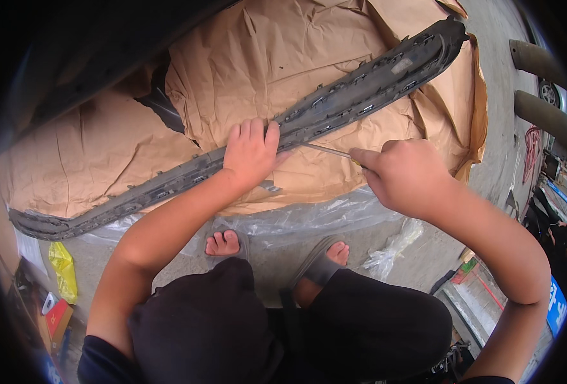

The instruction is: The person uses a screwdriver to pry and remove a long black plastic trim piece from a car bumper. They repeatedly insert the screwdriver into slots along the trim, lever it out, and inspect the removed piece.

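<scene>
A long black plastic car trim strip lies diagonally, from the near left to the far right, with clips and tabs along its upturned side. My left hand grips it near the middle, fingers over the far edge and thumb along the strip. In my right hand is a screwdriver, its thin metal shaft pointing left. The tip meets the strip's near edge just right of my left hand; exactly what it touches is too small to tell. Most of the handle is hidden in my closed fingers.
Crumpled brown paper lies under the strip, with clear plastic film along its near side. A yellow bag and a red box are at left. Two thick brown posts stand at right, near a coiled red cord.
</scene>
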The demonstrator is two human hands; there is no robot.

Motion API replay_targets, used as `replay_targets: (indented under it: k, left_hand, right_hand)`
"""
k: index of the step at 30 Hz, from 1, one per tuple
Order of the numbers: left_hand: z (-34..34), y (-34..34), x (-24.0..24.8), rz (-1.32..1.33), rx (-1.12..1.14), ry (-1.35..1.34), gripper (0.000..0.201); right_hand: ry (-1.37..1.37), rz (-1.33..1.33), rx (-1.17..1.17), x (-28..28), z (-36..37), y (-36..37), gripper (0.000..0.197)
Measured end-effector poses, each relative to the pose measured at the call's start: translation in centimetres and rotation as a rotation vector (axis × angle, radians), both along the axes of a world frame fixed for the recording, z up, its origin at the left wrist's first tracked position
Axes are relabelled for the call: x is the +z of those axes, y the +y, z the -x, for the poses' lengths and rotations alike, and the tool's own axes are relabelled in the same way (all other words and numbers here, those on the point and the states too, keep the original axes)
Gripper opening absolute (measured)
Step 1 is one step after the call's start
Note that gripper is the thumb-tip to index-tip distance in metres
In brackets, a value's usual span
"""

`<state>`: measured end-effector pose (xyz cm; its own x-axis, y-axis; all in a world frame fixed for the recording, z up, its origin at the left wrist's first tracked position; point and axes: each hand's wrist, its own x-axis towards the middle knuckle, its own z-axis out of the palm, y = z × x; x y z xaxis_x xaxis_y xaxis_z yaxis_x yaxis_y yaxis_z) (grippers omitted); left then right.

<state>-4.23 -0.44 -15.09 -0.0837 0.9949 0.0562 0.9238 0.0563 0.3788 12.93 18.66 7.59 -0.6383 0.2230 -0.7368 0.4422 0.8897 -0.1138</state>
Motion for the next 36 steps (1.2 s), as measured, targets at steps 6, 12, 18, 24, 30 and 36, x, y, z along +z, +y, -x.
replay_targets:
  k: [6, 12, 18, 24, 30, 36]
  left_hand:
    - [1.2, -0.4, 0.6, 0.005, -0.054, -0.111, 0.070]
    - [1.8, -0.9, 0.4, 0.033, -0.074, -0.160, 0.076]
    - [1.5, -1.5, 0.0, -0.059, -0.064, -0.085, 0.079]
    - [1.3, -1.7, -0.3, -0.067, -0.059, -0.049, 0.082]
    - [1.2, -1.8, -0.6, -0.092, -0.049, -0.010, 0.086]
    - [1.1, -1.9, -0.5, -0.094, -0.029, -0.040, 0.085]
  right_hand:
    - [0.140, 0.188, -0.335, -0.7, -0.3, 1.4, 0.032]
    - [0.066, 0.195, -0.357, -0.3, 0.8, 2.3, 0.032]
    - [0.048, 0.160, -0.345, 0.4, 1.1, 1.6, 0.033]
    - [0.070, 0.151, -0.332, 0.1, 0.6, 1.5, 0.032]
    - [0.087, 0.129, -0.335, 0.4, 0.4, 0.2, 0.031]
    - [-0.020, 0.001, -0.198, 0.9, 1.0, -1.1, 0.031]
